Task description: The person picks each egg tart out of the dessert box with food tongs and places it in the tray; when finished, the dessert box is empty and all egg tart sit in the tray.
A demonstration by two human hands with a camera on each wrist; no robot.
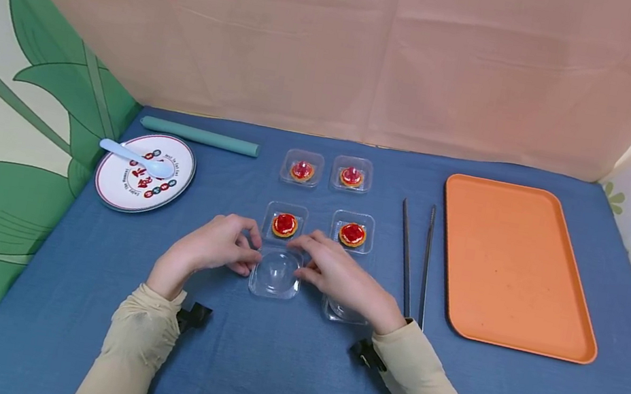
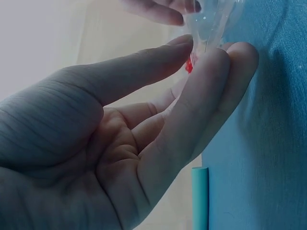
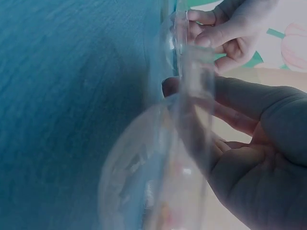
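Observation:
A clear domed plastic lid (image 1: 275,277) lies low over the blue cloth in the middle of the head view. My left hand (image 1: 221,244) holds its left edge between thumb and fingers. At its right edge, the thumb and fingers of my right hand (image 1: 340,273) grip near the far corner. A second clear domed lid (image 1: 343,313) is partly hidden below my right wrist; it looms blurred in the right wrist view. Just beyond the hands, one red-topped tart (image 1: 284,225) and another red-topped tart (image 1: 352,234) sit in clear square trays.
Farther back are two more trayed tarts (image 1: 351,176). On the left lie a teal roll (image 1: 199,136) and a white plate (image 1: 124,191) with a pale blue spoon (image 1: 157,168). Two thin metal rods (image 1: 407,260), perhaps tongs, and an orange tray (image 1: 520,271) are on the right.

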